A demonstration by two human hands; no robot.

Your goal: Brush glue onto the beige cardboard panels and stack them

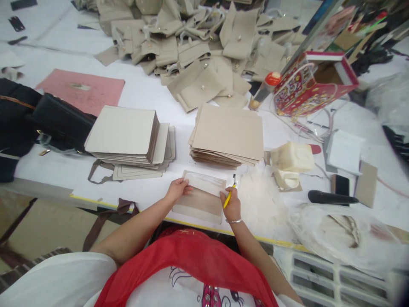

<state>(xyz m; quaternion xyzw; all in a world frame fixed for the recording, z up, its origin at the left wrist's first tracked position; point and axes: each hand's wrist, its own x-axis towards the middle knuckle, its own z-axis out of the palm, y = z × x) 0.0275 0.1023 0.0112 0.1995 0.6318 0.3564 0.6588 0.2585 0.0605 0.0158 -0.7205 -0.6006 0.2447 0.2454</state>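
Observation:
A beige rectangular panel point(197, 205) with rounded corners lies before me at the table's front edge, its far part paler and glossy. My left hand point(179, 190) pinches a layer of it at the left side between thumb and fingers. Closed around a thin yellow-handled brush point(228, 199), my right hand point(231, 204) rests at the panel's right edge. The brush's dark tip points away from me. Just beyond the panel stand a stack of pale grey-beige panels point(123, 130) on the left and a stack of tan sheets point(228, 132) on the right.
Beige leather-like pieces point(204, 81) are heaped at the back. Right of my hands stand a cut-open whitish plastic container point(291, 157), a red-capped bottle point(265, 90) and a red paper bag point(315, 87). A black bag point(62, 121) and pink sheet point(86, 91) lie left.

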